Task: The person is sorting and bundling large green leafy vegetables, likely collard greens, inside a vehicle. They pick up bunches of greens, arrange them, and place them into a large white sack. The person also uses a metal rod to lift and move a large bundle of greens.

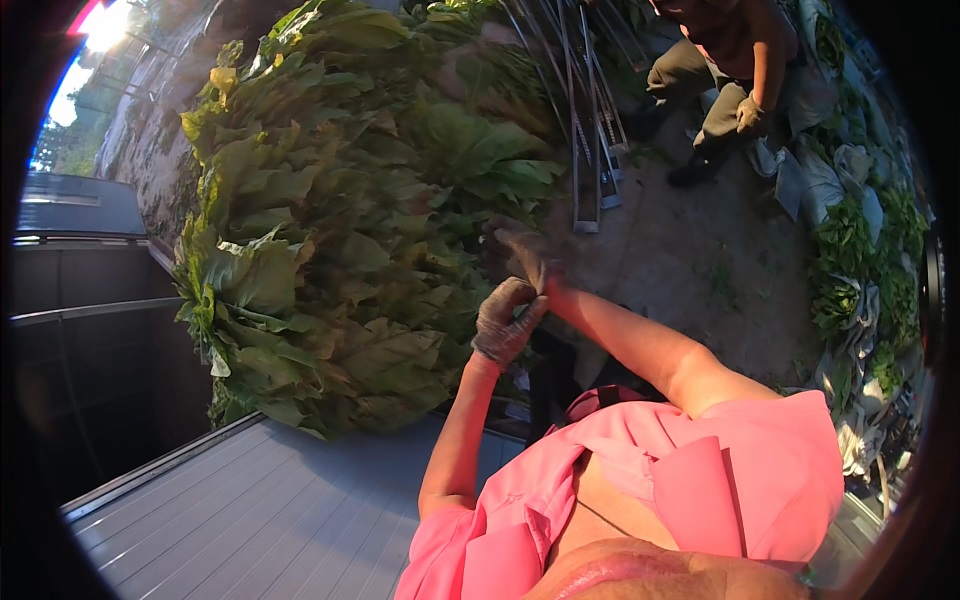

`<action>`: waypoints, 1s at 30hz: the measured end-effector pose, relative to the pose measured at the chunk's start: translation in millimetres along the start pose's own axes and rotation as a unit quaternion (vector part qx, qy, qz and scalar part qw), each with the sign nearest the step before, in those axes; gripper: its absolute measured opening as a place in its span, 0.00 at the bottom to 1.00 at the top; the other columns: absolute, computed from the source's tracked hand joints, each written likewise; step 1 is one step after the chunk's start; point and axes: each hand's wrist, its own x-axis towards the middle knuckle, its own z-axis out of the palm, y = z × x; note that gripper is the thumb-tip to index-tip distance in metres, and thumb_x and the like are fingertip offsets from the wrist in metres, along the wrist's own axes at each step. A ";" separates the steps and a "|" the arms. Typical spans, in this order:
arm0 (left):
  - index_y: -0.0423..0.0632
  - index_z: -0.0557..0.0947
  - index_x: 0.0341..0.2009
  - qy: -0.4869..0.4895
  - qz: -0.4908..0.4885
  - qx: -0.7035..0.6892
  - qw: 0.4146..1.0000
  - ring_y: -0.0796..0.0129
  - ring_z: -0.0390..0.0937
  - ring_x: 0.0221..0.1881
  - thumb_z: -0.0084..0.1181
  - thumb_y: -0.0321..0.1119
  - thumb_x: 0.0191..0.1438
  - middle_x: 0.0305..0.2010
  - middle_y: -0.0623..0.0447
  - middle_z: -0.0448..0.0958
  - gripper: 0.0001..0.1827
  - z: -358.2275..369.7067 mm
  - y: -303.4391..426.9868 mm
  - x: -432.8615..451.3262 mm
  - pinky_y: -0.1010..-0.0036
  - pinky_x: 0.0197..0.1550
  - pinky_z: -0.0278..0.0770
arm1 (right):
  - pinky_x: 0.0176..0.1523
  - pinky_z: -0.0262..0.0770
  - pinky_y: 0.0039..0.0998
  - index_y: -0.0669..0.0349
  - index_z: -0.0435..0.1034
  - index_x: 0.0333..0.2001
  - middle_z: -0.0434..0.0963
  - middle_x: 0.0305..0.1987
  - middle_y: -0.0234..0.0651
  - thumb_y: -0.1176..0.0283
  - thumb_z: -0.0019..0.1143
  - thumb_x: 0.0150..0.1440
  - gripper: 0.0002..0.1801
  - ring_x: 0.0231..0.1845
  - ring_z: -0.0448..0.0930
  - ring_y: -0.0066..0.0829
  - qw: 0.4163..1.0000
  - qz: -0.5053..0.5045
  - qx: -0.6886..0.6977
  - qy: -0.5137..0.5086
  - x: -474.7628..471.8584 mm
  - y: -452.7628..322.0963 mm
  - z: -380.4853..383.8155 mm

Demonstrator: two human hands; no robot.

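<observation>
My left hand [510,321], in a thin dirty work glove, pinches the cuff of the glove on my right hand with its thumb and fingers. My right hand [523,253], also gloved and somewhat blurred, reaches forward with its fingers apart; nothing shows in it. Both hands are over the right edge of a large heap of broad green and yellowing leaves [337,210]. Several long, narrow metal frames [586,202] lie just beyond my right hand, with some of their far ends on or behind the leaves.
A co-worker [739,75] with gloved hands is at the upper right, near the metal frames. Leafy plants and pale plastic sheets [817,184] line the right side. A ribbed grey panel [285,510] lies at lower left, below a dark metal-edged structure [112,307]. Bare ground [675,262] shows between.
</observation>
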 end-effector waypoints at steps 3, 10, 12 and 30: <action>0.41 0.75 0.31 -0.034 0.014 0.050 0.998 0.76 0.68 0.30 0.60 0.28 0.49 0.27 0.57 0.70 0.07 38.0 -10.7 -5.8 0.79 0.36 0.67 | 0.63 0.59 0.30 0.62 0.63 0.56 0.59 0.64 0.36 0.64 0.47 0.54 0.26 0.63 0.62 0.34 0.762 0.181 0.622 -0.010 -14.4 25.5 -6.6; 0.44 0.75 0.29 -0.073 -0.074 0.004 0.995 0.74 0.63 0.27 0.60 0.33 0.51 0.24 0.58 0.67 0.08 141.3 4.2 -2.0 0.77 0.31 0.64 | 0.61 0.60 0.42 0.61 0.55 0.61 0.50 0.68 0.41 0.56 0.39 0.60 0.29 0.65 0.59 0.40 0.739 0.209 0.632 -0.101 -67.6 92.0 -54.4; 0.43 0.75 0.30 -0.097 -0.067 -0.001 0.993 0.74 0.64 0.26 0.59 0.35 0.51 0.24 0.56 0.67 0.10 172.9 1.1 -4.8 0.76 0.30 0.64 | 0.58 0.65 0.42 0.60 0.54 0.61 0.53 0.67 0.42 0.56 0.40 0.60 0.30 0.62 0.63 0.42 0.720 0.217 0.652 -0.102 -90.9 100.0 -80.1; 0.45 0.76 0.35 -0.226 -0.083 0.002 0.971 0.71 0.72 0.31 0.58 0.32 0.52 0.30 0.52 0.76 0.08 415.4 14.6 9.5 0.73 0.37 0.71 | 0.40 0.77 0.28 0.66 0.66 0.48 0.75 0.39 0.39 0.64 0.50 0.57 0.20 0.36 0.78 0.30 0.745 0.289 0.592 0.106 -241.3 245.7 -284.0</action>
